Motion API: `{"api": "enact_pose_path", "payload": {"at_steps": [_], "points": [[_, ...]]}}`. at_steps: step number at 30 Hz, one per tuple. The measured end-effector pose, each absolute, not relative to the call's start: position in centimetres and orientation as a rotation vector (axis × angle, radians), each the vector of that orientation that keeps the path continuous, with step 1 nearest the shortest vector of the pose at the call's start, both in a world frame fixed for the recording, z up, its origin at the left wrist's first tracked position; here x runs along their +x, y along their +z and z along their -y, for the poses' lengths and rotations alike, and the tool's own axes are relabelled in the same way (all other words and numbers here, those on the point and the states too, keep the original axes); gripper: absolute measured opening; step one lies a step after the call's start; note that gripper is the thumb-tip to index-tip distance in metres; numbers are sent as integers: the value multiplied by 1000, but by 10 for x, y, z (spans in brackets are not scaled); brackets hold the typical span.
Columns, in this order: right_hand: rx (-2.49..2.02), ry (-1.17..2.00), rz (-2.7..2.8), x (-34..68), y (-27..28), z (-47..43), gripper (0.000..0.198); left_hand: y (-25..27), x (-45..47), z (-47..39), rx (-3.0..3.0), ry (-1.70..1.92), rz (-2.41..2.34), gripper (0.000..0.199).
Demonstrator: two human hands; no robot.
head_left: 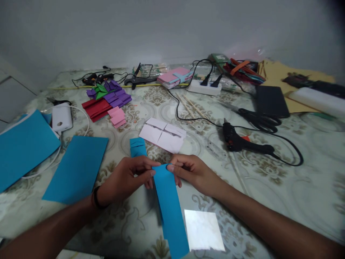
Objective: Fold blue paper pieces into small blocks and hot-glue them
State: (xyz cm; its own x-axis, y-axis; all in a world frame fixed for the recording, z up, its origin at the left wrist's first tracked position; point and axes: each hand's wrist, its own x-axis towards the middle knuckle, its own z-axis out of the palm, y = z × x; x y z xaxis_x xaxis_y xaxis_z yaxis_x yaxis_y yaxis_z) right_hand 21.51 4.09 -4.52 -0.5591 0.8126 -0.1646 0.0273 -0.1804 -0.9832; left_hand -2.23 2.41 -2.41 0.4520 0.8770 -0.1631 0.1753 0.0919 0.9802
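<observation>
A long blue paper strip (172, 212) hangs between my hands, its top edge pinched from both sides and its lower end toward me. My left hand (129, 176), with a dark band at the wrist, grips the strip's upper left corner between thumb and fingers. At the upper right corner, my right hand (192, 172) holds it in the same kind of pinch. Just beyond my left fingers lies a small folded blue piece (137, 145). Folded white paper pieces (161, 135) rest beyond my hands. A white paper square (205, 230) lies right of the strip.
Blue sheets (78, 169) and a white power bank (61, 118) are at left. Folded red paper (97, 109) and purple paper (118, 97) lie farther back. A glue gun (239, 140) with its cord, black scissors (258, 118) and a power strip (205, 87) occupy the right side.
</observation>
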Motion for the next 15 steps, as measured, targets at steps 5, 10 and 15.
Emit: {"api": "enact_pose_path", "payload": {"at_steps": [5, 10, 15], "points": [[-1001, 1800, 1518, 215, -42, -41, 50, -21, -22, -25, 1439, 660, -1030, 24], [-1014, 1749, 1620, 215, -40, -41, 53, -25, -24, -25, 1416, 675, -1010, 25], [-1002, 1750, 1699, 215, -42, -39, 57, -26, -23, -24, 1365, 709, -996, 25]]}}
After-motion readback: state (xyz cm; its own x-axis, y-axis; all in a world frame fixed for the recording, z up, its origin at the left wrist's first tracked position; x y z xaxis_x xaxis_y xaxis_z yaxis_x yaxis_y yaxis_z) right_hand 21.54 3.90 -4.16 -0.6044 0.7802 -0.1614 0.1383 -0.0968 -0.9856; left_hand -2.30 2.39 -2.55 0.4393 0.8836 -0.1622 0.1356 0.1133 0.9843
